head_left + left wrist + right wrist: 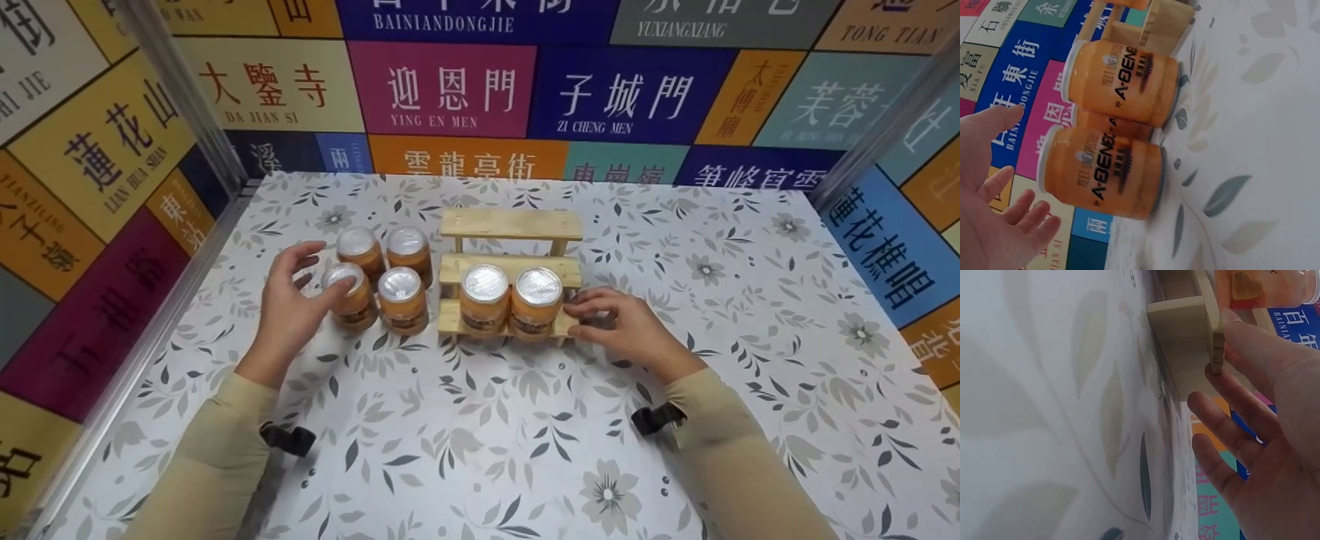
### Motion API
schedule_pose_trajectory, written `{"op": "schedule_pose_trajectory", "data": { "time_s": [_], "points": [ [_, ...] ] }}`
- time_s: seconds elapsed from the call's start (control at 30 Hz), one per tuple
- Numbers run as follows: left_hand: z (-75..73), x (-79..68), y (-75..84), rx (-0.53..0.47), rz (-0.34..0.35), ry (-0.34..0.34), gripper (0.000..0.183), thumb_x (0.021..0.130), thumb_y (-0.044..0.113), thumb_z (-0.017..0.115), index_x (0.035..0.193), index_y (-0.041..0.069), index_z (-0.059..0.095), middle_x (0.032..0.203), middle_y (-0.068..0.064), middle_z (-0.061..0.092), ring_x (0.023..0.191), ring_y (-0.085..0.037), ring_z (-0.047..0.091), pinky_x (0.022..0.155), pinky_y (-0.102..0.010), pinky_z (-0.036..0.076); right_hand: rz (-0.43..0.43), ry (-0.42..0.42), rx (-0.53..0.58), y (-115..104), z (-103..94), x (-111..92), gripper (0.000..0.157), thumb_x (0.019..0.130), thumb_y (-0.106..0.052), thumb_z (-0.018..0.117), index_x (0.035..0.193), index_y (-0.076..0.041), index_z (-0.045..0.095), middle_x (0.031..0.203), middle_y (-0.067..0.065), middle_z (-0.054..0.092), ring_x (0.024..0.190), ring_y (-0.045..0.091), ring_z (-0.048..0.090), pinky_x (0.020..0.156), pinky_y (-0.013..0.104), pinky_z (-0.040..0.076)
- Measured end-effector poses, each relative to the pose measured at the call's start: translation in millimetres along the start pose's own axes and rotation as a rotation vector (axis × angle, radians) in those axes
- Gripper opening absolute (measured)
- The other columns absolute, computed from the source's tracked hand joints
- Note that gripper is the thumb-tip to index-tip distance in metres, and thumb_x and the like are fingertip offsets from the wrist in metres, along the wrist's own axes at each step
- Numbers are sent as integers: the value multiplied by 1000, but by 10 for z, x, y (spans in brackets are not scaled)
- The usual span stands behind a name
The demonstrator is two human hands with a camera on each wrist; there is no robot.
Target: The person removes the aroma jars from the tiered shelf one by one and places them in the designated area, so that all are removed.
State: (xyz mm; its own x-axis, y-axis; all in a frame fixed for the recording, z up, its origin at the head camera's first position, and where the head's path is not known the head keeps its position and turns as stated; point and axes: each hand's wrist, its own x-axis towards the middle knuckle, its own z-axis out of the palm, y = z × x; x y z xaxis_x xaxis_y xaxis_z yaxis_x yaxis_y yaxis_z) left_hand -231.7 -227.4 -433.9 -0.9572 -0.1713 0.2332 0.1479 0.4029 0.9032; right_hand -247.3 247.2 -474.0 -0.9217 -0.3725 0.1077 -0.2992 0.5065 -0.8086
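Observation:
My left hand is beside the front-left can, its fingers spread; the left wrist view shows a gap between the hand and the nearest can. Several orange cans with silver lids stand upright in a cluster there. A stepped wooden rack stands right of them, with a left can and a right can side by side on its lowest step. At that step's right end, my right hand holds the board between thumb and index finger; the other fingers curl loosely.
A white tabletop with a leaf pattern lies under everything. Colourful panels with lettering form a back wall and side walls. Each forearm carries a black wrist camera, one at the left sleeve and another at the right sleeve.

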Motion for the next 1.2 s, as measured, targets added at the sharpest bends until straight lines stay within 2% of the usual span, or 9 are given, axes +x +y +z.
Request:
{"op": "schedule_pose_trajectory", "data": {
  "time_s": [0.13, 0.3, 0.47, 0.6, 0.8, 1.0, 1.2],
  "points": [
    [104, -10, 141, 29, 103, 46, 56, 86, 18, 84, 136, 9, 60, 141, -10, 53, 137, -26, 47, 121, -49, 36, 8, -2, 7, 7, 1, -4, 34, 85, -14, 86, 118, -11, 78, 129, 8, 68, 125, 26, 60, 103, 43, 56],
    [287, -42, 301, -11, 170, -17, 54, 86, 19, 86, 134, 10, 62, 139, -7, 54, 137, -25, 48, 123, -48, 36, 11, -2, 30, -13, 15, 1, 35, 85, -14, 85, 119, -9, 77, 129, 10, 67, 126, 28, 59, 104, 45, 56],
    [478, -116, 418, -52, 170, -132, 59, 86, 22, 85, 138, 11, 59, 139, -6, 52, 137, -31, 52, 119, -48, 42, 13, -10, 23, -18, 19, 5, 35, 85, -13, 85, 119, -9, 77, 130, 11, 67, 127, 29, 59, 104, 48, 55],
    [599, -143, 489, -18, 164, -199, 62, 84, 25, 87, 138, 11, 60, 139, -4, 53, 135, -30, 53, 117, -46, 44, 16, -14, -3, -1, 5, 7, 34, 86, -16, 85, 119, -13, 77, 130, 6, 68, 126, 25, 59, 102, 44, 57],
    [747, -145, 566, 17, 191, -267, 65, 83, 25, 88, 139, 9, 60, 138, -8, 57, 131, -30, 54, 114, -45, 46, -10, -6, -21, 29, -23, -10, 34, 87, -17, 85, 119, -13, 78, 128, 7, 69, 122, 24, 61, 95, 44, 59],
    [878, -176, 618, 68, 194, -306, 64, 83, 27, 88, 140, 17, 60, 132, -5, 57, 118, -20, 55, 109, -41, 50, -15, -4, -27, 19, -26, -8, 34, 86, -19, 85, 119, -14, 78, 129, 6, 69, 123, 24, 60, 97, 46, 58],
    [974, -183, 659, 17, 204, -350, 67, 81, 24, 89, 139, 11, 60, 140, -8, 56, 133, -27, 54, 115, -40, 47, -5, -11, -13, 19, -18, 2, 34, 86, -18, 85, 119, -14, 78, 129, 7, 69, 125, 24, 59, 99, 48, 57]
  ]
}}
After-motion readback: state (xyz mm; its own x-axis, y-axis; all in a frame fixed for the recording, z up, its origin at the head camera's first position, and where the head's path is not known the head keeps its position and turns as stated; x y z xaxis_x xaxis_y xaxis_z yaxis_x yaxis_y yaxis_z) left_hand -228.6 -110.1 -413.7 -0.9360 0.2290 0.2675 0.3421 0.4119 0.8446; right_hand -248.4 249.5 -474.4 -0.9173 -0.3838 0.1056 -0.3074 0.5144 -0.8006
